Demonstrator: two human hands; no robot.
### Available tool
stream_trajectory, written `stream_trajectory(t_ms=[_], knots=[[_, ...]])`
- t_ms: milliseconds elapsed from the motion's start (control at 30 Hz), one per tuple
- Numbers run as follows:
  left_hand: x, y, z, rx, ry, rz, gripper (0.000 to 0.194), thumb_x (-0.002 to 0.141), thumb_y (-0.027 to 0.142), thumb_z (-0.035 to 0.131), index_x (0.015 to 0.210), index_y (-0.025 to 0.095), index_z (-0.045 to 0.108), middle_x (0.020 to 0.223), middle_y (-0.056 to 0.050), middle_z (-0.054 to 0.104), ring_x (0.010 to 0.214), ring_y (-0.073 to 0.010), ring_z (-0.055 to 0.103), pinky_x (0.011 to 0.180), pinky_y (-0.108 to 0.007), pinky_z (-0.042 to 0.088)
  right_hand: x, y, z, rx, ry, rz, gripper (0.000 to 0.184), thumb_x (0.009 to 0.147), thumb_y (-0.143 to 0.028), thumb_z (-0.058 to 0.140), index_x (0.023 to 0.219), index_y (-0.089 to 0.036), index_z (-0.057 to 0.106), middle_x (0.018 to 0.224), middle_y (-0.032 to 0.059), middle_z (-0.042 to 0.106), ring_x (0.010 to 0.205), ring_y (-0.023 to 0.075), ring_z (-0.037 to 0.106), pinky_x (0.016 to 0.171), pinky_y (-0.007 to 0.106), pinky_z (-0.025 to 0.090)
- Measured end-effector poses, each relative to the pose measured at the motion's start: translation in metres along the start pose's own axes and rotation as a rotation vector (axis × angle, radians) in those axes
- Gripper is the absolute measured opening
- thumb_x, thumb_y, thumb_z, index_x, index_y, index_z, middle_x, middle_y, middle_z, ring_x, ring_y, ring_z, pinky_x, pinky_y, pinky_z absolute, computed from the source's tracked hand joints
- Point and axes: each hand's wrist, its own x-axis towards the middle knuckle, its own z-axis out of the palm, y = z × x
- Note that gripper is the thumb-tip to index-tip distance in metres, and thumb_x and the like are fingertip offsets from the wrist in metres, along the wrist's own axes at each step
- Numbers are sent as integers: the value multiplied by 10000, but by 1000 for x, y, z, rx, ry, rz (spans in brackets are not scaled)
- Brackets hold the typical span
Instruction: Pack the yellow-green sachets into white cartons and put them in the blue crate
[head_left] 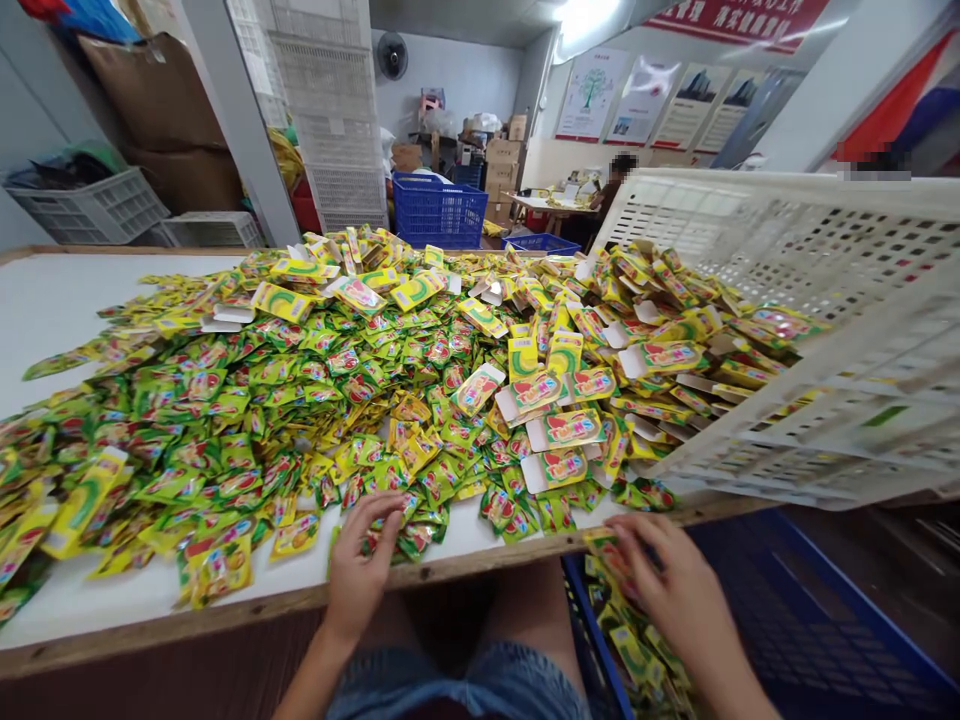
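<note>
My left hand point(361, 555) is at the table's front edge, its fingers and thumb curled round a green sachet point(370, 541) that is mostly hidden. More green sachets point(420, 535) with a red fruit print lie right beside it. Past the edge on the right, my right hand point(667, 572) is closed on a small yellow box point(609, 556), partly covered by the fingers. Below that hand, a blue crate point(600, 640) holds several yellow boxes point(634, 655). Open-ended yellow cartons point(566, 430) lie on the heap between and beyond my hands.
A large pile of green and yellow sachets point(247, 400) spreads over the white table point(45, 300). At right, a white perforated crate point(750, 450) lies tipped with cartons spilling out. Behind are a blue basket point(439, 212), stacked white crates point(330, 120) and a person at another table point(551, 203).
</note>
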Motion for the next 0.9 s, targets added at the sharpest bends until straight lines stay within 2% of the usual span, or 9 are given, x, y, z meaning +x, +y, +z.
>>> stream_trajectory(t_ms=[67, 133, 200, 300, 367, 467, 667, 767, 900], knots=[[5, 3, 1, 4, 23, -2, 132, 846, 216, 549, 931, 225, 650, 987, -40, 647, 1000, -194, 575, 941, -341, 406, 5, 23, -10, -160, 40, 46, 223, 845, -364, 489, 899, -209, 640, 901, 83, 635, 863, 255, 572, 795, 389, 431], [5, 8, 7, -14, -10, 8, 131, 847, 215, 544, 927, 222, 647, 983, -43, 647, 991, -195, 578, 920, -334, 420, 16, 30, 1, -227, 25, 24, 224, 836, -327, 494, 964, -199, 626, 954, 89, 635, 893, 256, 558, 799, 387, 425], [3, 13, 14, -35, -76, 30, 127, 848, 211, 540, 917, 223, 647, 977, -43, 651, 988, -197, 583, 905, -330, 430, 30, 25, 24, -267, -35, -57, 282, 814, -210, 487, 1077, -202, 590, 1087, 86, 613, 965, 254, 530, 810, 376, 412], [-5, 16, 19, -36, -152, 39, 127, 852, 204, 537, 915, 227, 644, 969, -39, 661, 983, -194, 590, 932, -342, 414, 52, 11, 57, -377, -96, -171, 573, 724, -21, 444, 1249, -245, 490, 1269, 55, 527, 1018, 250, 482, 814, 373, 385], [-10, 15, 17, -25, -170, 19, 126, 855, 204, 535, 916, 225, 643, 961, -42, 664, 973, -194, 594, 939, -350, 409, 64, 6, 67, -444, -122, -216, 648, 695, 24, 422, 1271, -269, 470, 1270, 45, 524, 980, 251, 478, 783, 373, 378], [-15, 12, 14, -28, -173, -9, 129, 856, 210, 534, 923, 220, 644, 956, -51, 664, 965, -202, 598, 908, -347, 434, 74, 3, 65, -445, -141, -260, 558, 713, -14, 461, 1223, -237, 501, 1186, 73, 558, 950, 268, 474, 771, 391, 375], [-21, 22, 33, -174, -196, -94, 299, 843, 232, 558, 1142, 233, 567, 1149, -81, 617, 1047, -215, 585, 919, -350, 454, 51, -44, 66, 29, -52, -251, 489, 789, -233, 575, 1249, -201, 412, 1194, 120, 497, 1103, 284, 442, 904, 440, 374], [-21, 28, 45, -352, -209, -132, 538, 819, 265, 595, 1324, 236, 411, 1348, -101, 495, 1225, -244, 473, 1021, -383, 386, 24, -85, 78, 388, -232, -261, 505, 788, -196, 582, 1256, -238, 398, 1233, 88, 491, 1147, 231, 450, 940, 374, 398], [-17, 24, 39, -409, -53, -238, 356, 831, 299, 579, 1174, 205, 566, 1216, -84, 609, 1155, -242, 539, 996, -355, 411, 19, -118, 91, 604, -473, -338, 436, 815, -150, 564, 1226, -265, 479, 1203, 44, 557, 1095, 180, 514, 916, 313, 422]])
